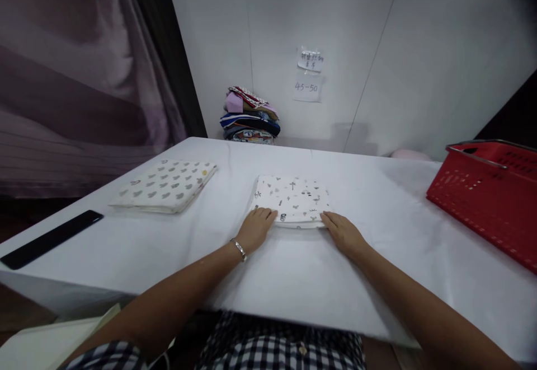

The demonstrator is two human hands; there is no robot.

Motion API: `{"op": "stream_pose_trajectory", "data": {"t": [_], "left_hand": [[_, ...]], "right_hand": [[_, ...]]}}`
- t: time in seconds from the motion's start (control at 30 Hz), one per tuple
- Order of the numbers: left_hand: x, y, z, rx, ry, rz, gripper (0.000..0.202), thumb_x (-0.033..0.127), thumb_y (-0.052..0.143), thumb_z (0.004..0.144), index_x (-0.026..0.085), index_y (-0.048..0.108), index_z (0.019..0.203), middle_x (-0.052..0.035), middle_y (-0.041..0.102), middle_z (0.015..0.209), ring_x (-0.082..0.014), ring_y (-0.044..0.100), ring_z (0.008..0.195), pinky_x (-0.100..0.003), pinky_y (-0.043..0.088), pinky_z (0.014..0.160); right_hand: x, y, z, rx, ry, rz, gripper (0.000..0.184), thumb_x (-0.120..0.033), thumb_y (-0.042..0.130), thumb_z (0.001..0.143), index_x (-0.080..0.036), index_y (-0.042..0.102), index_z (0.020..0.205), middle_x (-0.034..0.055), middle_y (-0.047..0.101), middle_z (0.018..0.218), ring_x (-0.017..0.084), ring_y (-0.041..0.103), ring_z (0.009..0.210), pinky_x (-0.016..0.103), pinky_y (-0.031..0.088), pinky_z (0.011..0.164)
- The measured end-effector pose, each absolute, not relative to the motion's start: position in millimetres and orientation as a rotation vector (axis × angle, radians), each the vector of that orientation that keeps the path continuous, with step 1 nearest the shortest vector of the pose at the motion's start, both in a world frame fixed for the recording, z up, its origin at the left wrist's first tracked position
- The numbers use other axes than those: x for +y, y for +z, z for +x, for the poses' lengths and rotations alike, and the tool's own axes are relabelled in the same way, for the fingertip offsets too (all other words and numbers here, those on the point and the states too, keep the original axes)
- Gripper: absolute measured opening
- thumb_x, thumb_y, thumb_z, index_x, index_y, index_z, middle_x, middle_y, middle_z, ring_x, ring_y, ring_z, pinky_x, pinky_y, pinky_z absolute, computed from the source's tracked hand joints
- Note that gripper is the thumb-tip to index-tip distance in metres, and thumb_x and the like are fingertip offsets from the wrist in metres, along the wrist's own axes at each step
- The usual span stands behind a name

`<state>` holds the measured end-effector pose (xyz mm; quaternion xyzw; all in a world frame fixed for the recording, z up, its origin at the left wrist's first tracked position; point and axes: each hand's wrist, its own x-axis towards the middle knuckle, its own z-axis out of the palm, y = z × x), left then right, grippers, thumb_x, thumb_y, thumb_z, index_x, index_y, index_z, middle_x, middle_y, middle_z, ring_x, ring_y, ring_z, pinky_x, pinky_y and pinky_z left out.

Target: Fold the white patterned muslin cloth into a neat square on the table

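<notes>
A folded white cloth (pixel 293 196) with small grey and brown printed figures lies flat on the white-covered table (pixel 335 280) in front of me. My left hand (pixel 257 227) rests on its near left corner, fingers stretched out flat. On the near right corner lie the fingers of my right hand (pixel 342 231), also extended, with the thumb side toward the cloth. Both hands press on the cloth from above and neither grips it. Farther left lies a second folded white cloth (pixel 163 186) with rows of grey prints, apart from my hands.
A long black flat object (pixel 50 240) lies along the table's left edge. At the right stands a red plastic basket (pixel 490 191) with a metal handle. Against the wall behind rises a stack of folded fabrics (pixel 250 118). Paper notes (pixel 307 87) hang on the wall.
</notes>
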<state>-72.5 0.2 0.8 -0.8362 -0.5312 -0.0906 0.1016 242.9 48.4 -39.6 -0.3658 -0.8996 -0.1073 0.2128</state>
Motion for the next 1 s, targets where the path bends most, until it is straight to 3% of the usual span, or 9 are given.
{"op": "stream_pose_trajectory", "data": {"t": [0.37,0.57,0.67,0.87,1.0], "left_hand": [[8,9,-91,-1.400,-0.242,-2.555,0.065,-0.005,0.037,0.070,0.018,0.039,0.130,-0.0096,0.058,0.101,-0.0220,0.053,0.090,-0.035,0.044,0.075],[-9,6,-82,-1.498,-0.494,-2.511,0.065,0.008,0.052,0.071,0.019,0.036,0.133,-0.0101,0.053,0.119,-0.0236,0.047,0.108,-0.038,0.038,0.090],[-9,6,-71,-1.556,-0.536,-2.445,0.068,0.015,0.055,0.072,0.019,0.032,0.136,-0.0105,0.050,0.124,-0.0245,0.045,0.112,-0.039,0.034,0.093],[1,8,-65,-1.624,-0.429,-2.331,0.065,0.006,0.048,0.073,0.018,0.034,0.136,-0.0101,0.056,0.111,-0.0238,0.051,0.101,-0.040,0.036,0.086],[-1,36,-77,-1.549,-0.519,-2.282,0.062,0.005,0.045,0.074,0.015,0.035,0.135,-0.0107,0.059,0.103,-0.0241,0.053,0.097,-0.038,0.040,0.083]], "right_hand": [[53,10,238,-2.502,0.016,-1.008,0.028,-0.027,0.035,0.092,-0.026,0.055,0.113,0.0058,0.065,0.094,0.020,0.060,0.082,0.035,0.047,0.074],[45,23,234,-2.530,-0.002,-0.970,0.030,-0.021,0.035,0.090,-0.025,0.055,0.112,0.0063,0.065,0.097,0.020,0.060,0.083,0.035,0.048,0.074],[48,37,231,-2.584,-0.074,-0.909,0.040,-0.013,0.036,0.084,-0.023,0.051,0.120,0.0087,0.064,0.101,0.020,0.060,0.086,0.036,0.049,0.074],[55,64,229,-2.685,-0.201,-0.877,0.058,-0.003,0.036,0.075,-0.017,0.045,0.130,0.0128,0.061,0.110,0.021,0.059,0.092,0.037,0.051,0.075],[52,89,240,-2.627,-0.120,-0.880,0.060,-0.008,0.040,0.077,-0.023,0.040,0.135,0.0106,0.057,0.119,0.021,0.059,0.096,0.036,0.052,0.077]]}}
